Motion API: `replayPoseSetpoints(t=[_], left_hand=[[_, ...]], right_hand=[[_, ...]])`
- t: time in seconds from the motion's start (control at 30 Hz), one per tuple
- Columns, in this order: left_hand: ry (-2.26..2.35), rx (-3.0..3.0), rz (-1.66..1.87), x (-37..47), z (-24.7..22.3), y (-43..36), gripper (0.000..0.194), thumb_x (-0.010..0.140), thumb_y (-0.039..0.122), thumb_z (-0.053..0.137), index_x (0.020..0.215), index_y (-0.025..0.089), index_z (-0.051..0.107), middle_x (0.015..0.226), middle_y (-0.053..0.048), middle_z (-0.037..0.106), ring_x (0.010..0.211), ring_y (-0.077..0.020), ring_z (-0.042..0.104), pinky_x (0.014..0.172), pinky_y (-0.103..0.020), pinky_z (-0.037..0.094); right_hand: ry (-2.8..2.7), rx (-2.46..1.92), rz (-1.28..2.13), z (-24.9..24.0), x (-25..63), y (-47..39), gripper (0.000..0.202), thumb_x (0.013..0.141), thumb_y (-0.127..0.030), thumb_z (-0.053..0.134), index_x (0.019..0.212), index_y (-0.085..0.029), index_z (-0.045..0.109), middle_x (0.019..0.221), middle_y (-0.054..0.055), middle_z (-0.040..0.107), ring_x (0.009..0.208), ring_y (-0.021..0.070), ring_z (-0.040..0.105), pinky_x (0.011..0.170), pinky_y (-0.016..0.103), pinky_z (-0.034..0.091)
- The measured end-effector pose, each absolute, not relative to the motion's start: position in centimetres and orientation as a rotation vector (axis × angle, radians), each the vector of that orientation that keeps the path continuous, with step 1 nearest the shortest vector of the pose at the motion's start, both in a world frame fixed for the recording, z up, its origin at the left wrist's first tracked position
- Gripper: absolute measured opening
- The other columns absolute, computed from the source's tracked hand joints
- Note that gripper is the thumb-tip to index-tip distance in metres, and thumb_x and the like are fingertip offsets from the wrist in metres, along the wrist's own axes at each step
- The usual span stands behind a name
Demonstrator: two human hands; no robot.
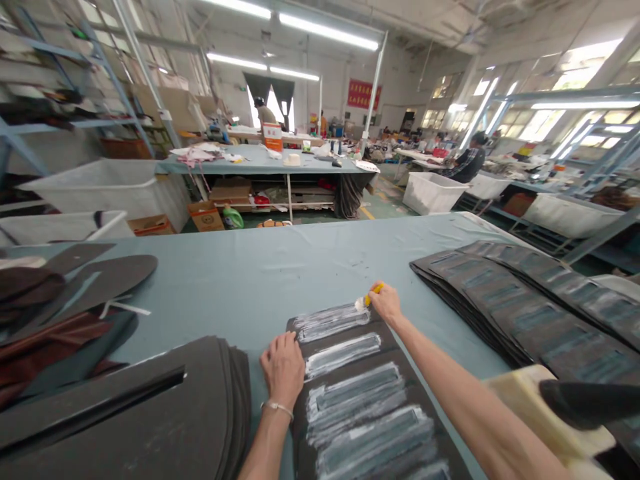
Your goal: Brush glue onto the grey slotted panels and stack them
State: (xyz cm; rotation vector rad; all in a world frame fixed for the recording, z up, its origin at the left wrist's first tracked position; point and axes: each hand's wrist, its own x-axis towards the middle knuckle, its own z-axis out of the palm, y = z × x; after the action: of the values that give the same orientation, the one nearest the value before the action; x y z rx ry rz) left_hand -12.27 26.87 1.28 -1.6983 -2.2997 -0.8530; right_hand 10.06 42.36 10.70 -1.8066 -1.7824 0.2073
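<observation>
A dark panel with several rectangular slots lies lengthwise in front of me on the blue-green table. Whitish, wet-looking streaks run across it around the slots. My right hand is closed on the yellow handle of a brush, whose white-coated tip touches the panel's far right corner. My left hand lies on the panel's left edge, palm down, with its fingers close together and pointing away from me; nothing shows in its grip.
Dark pieces are stacked at the left, and streaked slotted panels at the right. A cream container with a black handle stands near my right forearm. Brown material lies far left. A person sits beyond the table.
</observation>
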Motion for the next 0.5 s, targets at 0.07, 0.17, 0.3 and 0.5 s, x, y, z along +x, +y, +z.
replayPoseSetpoints(t=[0.07,0.17,0.3,0.5], left_hand=[[-2.307,-1.713,-0.837,-12.2,1.4,26.9,0.03,0.092,0.024,0.034,0.11,0.021,0.057,0.11,-0.007,0.06,0.107,-0.0222,0.048,0.087,-0.038,0.03],[-2.316,-1.713,-0.809,-12.0,1.6,27.0,0.03,0.092,0.025,0.033,0.11,0.021,0.057,0.11,-0.007,0.061,0.106,-0.0218,0.049,0.086,-0.036,0.031],[-2.297,-1.714,-0.787,-11.9,1.6,26.8,0.031,0.092,0.024,0.032,0.111,0.021,0.056,0.108,-0.007,0.061,0.104,-0.0216,0.05,0.085,-0.036,0.031],[-2.322,-1.717,-0.88,-12.0,1.1,27.2,0.031,0.091,0.024,0.032,0.111,0.021,0.056,0.109,-0.007,0.06,0.107,-0.0221,0.049,0.088,-0.037,0.032]], right_hand=[[-1.773,-1.813,0.122,11.3,10.2,42.2,0.018,0.07,-0.019,0.05,0.078,-0.02,0.066,0.066,0.001,0.063,0.063,0.0131,0.053,0.059,0.021,0.033],[-1.833,-1.618,0.26,11.0,5.8,40.3,0.017,0.073,-0.021,0.05,0.08,-0.021,0.066,0.065,-0.001,0.063,0.06,0.0114,0.052,0.058,0.019,0.034],[-1.982,-1.423,0.529,9.4,1.6,39.1,0.015,0.07,-0.022,0.054,0.078,-0.022,0.067,0.066,-0.002,0.064,0.06,0.0105,0.053,0.058,0.018,0.036],[-1.705,-1.822,0.324,11.2,11.5,42.0,0.02,0.069,-0.019,0.052,0.08,-0.019,0.069,0.066,0.001,0.065,0.063,0.0121,0.057,0.061,0.019,0.038]])
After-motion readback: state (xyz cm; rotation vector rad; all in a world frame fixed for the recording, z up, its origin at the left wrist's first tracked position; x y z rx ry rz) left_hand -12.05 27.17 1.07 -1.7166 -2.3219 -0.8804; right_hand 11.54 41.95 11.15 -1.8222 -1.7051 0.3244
